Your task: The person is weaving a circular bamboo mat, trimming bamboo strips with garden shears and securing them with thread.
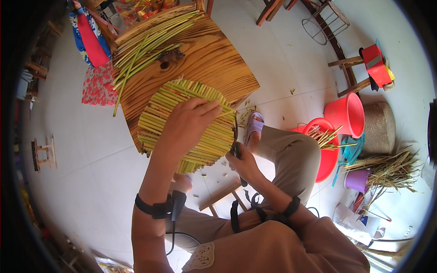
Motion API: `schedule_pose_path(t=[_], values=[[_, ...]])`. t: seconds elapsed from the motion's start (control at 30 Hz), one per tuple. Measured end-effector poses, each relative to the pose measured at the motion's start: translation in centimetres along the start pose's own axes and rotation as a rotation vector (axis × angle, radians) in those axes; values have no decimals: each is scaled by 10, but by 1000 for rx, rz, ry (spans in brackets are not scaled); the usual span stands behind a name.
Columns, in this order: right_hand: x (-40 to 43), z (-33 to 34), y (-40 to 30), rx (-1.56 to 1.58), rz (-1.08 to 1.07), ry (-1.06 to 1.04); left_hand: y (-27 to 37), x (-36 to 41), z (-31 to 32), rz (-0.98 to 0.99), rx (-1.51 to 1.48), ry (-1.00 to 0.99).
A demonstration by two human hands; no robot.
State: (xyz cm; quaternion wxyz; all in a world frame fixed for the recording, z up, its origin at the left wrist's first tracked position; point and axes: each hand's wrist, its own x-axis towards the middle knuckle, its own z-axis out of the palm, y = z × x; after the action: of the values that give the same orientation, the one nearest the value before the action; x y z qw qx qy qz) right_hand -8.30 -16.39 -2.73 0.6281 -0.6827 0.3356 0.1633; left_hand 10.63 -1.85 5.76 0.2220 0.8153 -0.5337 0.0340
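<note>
A round mat of green-yellow plant stalks (211, 143) lies on a wooden seat or tabletop (218, 58) and overhangs its near edge. Its stalks run side by side, with others crossing beneath at the lower edge. My left hand (187, 124) rests palm down on top, fingertips near a slanting stalk at the upper right. At the mat's right rim, my right hand (244, 163) grips a black-handled cutting tool (235, 149). Its dark metal part stands against the stalk ends; the exact kind of tool is unclear. Farther back lie loose green stalks (150, 51).
A dark brown object (171, 55) sits on the wood. Cut stalk bits (246, 114) are scattered on the floor. To the right stand red buckets (344, 114), one holding stalks (324, 138), a woven basket (379, 129) and a dry straw bundle (389, 170). A cable (173, 235) hangs from my left wrist.
</note>
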Motion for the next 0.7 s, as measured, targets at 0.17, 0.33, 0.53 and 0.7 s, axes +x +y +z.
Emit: schedule_pose_path(t=[0.17, 0.33, 0.53, 0.7], values=[[-17, 13, -11, 263, 170, -44, 0, -3, 1, 4, -6, 4], [-11, 17, 5, 340, 94, -62, 1, -2, 2, 0, -23, 7], [2, 19, 13, 264, -77, 7, -2, -3, 3, 1, -36, 8], [12, 7, 6, 179, -161, -75, -4, -3, 3, 5, -54, 13]])
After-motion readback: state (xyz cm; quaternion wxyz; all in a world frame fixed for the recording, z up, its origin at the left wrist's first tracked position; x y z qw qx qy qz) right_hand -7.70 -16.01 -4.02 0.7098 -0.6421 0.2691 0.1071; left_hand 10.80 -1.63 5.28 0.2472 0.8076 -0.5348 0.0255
